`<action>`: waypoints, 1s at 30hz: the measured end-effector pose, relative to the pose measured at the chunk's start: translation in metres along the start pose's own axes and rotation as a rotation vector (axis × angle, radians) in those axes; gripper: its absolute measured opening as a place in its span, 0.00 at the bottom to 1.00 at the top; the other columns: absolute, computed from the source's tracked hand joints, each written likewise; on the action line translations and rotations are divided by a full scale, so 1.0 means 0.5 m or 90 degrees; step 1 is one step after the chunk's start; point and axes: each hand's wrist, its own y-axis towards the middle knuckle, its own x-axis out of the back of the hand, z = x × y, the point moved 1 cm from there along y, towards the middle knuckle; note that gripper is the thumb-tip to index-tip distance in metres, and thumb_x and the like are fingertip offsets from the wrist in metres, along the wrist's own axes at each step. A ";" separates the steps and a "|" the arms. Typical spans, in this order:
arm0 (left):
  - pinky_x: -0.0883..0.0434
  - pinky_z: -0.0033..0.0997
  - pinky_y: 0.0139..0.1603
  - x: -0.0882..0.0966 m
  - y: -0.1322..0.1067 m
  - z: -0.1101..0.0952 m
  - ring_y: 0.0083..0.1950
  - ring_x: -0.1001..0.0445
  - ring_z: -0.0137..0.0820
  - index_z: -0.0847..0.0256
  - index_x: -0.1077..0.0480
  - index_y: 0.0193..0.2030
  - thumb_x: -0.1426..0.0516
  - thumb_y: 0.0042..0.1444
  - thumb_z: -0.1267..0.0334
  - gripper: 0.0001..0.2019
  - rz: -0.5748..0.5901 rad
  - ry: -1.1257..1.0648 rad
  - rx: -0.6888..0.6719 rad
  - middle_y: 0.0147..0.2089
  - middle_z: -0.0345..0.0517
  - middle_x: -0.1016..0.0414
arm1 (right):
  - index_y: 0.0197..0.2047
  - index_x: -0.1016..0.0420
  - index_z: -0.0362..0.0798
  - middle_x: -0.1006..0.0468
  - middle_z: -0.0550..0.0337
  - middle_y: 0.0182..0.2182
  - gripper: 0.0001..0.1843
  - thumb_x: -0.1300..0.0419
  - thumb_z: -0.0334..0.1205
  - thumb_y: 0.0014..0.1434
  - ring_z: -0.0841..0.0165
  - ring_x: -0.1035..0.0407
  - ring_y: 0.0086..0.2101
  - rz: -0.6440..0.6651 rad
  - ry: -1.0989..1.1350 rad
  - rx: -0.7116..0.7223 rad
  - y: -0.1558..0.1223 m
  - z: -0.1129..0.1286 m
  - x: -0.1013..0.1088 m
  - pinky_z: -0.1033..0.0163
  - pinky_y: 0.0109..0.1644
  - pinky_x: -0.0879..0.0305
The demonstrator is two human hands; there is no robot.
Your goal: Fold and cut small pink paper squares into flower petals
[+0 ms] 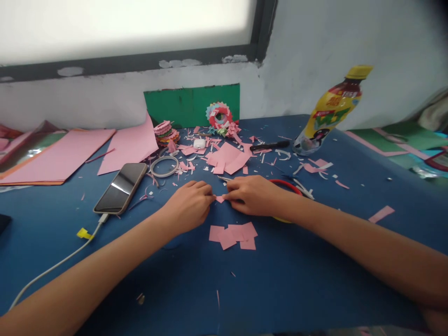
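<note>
A small folded piece of pink paper (219, 199) lies on the blue table between my hands. My left hand (192, 204) is closed, its fingertips pinching the paper's left corner. From the other side my right hand (250, 196) pinches the right corner, fingers curled. Under and behind my right hand lie scissors with a red and yellow handle (287, 185); their tip pokes out beyond the knuckles, and the rest is hidden. Several overlapping pink paper squares (227, 237) lie just in front of my hands. Beyond them sits a pile of larger pink paper pieces (229, 157).
A phone (121, 189) with a white cable lies left, near a roll of tape (164, 166). A drink bottle (329, 112) stands right. Pink sheets (63, 156), paper scraps, a black pen (269, 145), a white earbud case (199, 143) and a paper ring (219, 115) are further back.
</note>
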 end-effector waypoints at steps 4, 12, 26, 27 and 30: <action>0.36 0.39 0.44 0.010 0.001 0.000 0.44 0.31 0.38 0.62 0.27 0.40 0.52 0.54 0.69 0.13 0.012 -0.029 0.026 0.41 0.48 0.27 | 0.40 0.23 0.52 0.24 0.59 0.34 0.13 0.46 0.34 0.54 0.69 0.31 0.33 0.037 0.076 -0.045 0.002 -0.006 0.006 0.67 0.30 0.43; 0.34 0.39 0.43 0.006 0.007 0.001 0.40 0.29 0.38 0.63 0.27 0.35 0.49 0.55 0.62 0.11 -0.018 -0.109 0.114 0.37 0.48 0.26 | 0.36 0.21 0.50 0.25 0.58 0.34 0.11 0.45 0.34 0.53 0.69 0.31 0.31 0.064 0.168 -0.103 0.002 -0.012 0.014 0.66 0.32 0.41; 0.39 0.24 0.24 -0.034 0.023 0.017 0.26 0.33 0.27 0.62 0.28 0.28 0.42 0.48 0.59 0.08 -0.056 -0.570 0.318 0.24 0.39 0.28 | 0.36 0.25 0.46 0.27 0.57 0.35 0.08 0.45 0.37 0.57 0.69 0.33 0.33 -0.025 0.225 -0.197 0.013 0.004 -0.009 0.66 0.36 0.40; 0.39 0.24 0.24 -0.031 0.023 0.016 0.25 0.33 0.26 0.62 0.28 0.28 0.43 0.49 0.60 0.07 -0.064 -0.572 0.311 0.24 0.39 0.28 | 0.36 0.25 0.46 0.27 0.57 0.35 0.08 0.45 0.37 0.57 0.70 0.33 0.34 -0.033 0.236 -0.194 0.013 0.004 -0.009 0.66 0.37 0.40; 0.38 0.24 0.26 -0.022 0.022 0.013 0.26 0.33 0.26 0.61 0.27 0.30 0.45 0.50 0.64 0.06 -0.104 -0.539 0.289 0.25 0.39 0.27 | 0.34 0.25 0.45 0.27 0.57 0.34 0.08 0.45 0.34 0.56 0.70 0.33 0.33 -0.064 0.267 -0.190 0.012 0.003 -0.006 0.66 0.37 0.40</action>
